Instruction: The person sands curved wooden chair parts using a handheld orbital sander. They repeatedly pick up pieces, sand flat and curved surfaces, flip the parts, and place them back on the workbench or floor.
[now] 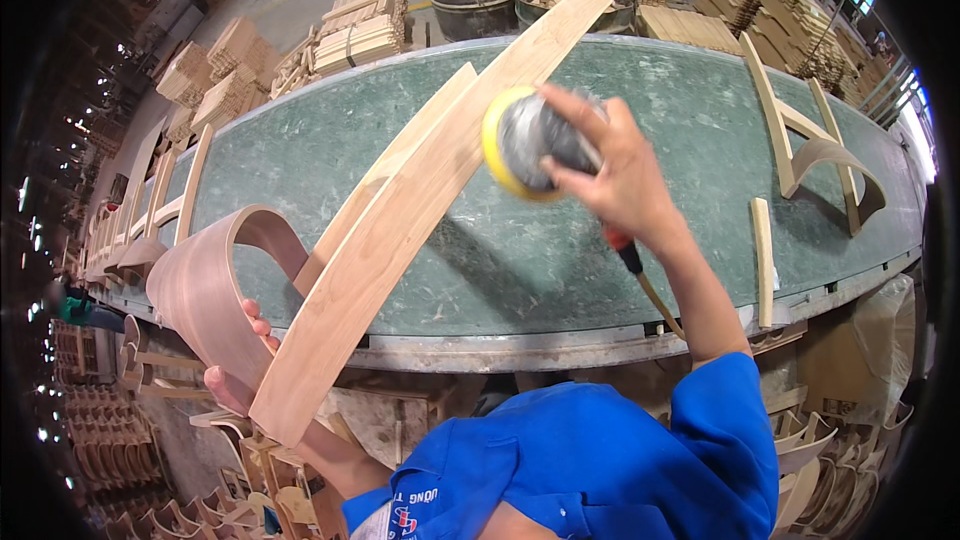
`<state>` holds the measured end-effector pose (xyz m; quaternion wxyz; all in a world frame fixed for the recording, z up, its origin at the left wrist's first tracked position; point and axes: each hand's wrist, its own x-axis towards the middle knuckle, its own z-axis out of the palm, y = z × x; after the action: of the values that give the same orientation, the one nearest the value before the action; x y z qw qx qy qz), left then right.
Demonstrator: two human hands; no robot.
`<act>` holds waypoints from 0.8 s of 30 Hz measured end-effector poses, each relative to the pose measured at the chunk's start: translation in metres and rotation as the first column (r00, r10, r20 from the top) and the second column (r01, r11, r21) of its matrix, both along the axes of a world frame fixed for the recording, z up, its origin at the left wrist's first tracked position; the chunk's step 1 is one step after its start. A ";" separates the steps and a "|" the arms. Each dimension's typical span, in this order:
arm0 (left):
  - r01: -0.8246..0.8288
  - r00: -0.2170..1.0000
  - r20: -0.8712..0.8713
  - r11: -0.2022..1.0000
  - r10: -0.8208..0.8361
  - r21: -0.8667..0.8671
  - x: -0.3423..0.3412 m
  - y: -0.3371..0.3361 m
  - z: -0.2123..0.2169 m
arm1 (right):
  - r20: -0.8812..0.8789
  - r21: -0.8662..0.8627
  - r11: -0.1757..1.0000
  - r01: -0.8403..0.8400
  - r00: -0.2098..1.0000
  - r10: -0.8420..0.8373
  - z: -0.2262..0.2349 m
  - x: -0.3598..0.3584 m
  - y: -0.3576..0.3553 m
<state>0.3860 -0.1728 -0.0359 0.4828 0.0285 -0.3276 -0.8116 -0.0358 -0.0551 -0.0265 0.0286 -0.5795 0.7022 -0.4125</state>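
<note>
A pale wooden frame (400,210) slants up across the left half of the bench. It has two long straight rails, joined near their lower end by a curved veneer panel (205,290). My left hand (232,390) is closed around that lower end, where the panel meets the near rail; its palm is partly hidden behind the wood. In my right hand (630,165) is an orbital sander (525,140), blurred by motion, with a grey body and yellow pad. The pad is tilted on edge beside the near rail; I cannot tell whether it touches.
The green-topped bench (600,280) runs across the view. A similar frame (800,140) and a loose wooden strip (763,260) lie on its right side. The sander's hose (660,310) hangs over the near edge. Stacked wood (360,30) and dark tubs (473,5) stand beyond.
</note>
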 end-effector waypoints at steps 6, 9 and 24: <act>0.084 0.996 -0.024 0.996 -0.084 0.008 -0.003 0.002 0.004 | -0.067 0.072 0.940 -0.333 0.939 0.337 0.005 0.062 0.023; 0.141 0.990 -0.004 0.989 -0.141 0.041 0.005 -0.001 0.001 | -0.039 0.041 0.956 -0.291 0.955 0.293 0.008 0.054 0.013; -0.057 0.998 0.008 0.998 0.057 -0.028 -0.011 0.000 -0.004 | -0.071 -0.013 0.974 -0.225 0.972 0.223 0.014 0.046 -0.007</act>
<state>0.3754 -0.1731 -0.0394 0.5046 0.0347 -0.3398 -0.7929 0.0107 -0.0620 -0.0121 0.0444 -0.6694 0.6285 -0.3937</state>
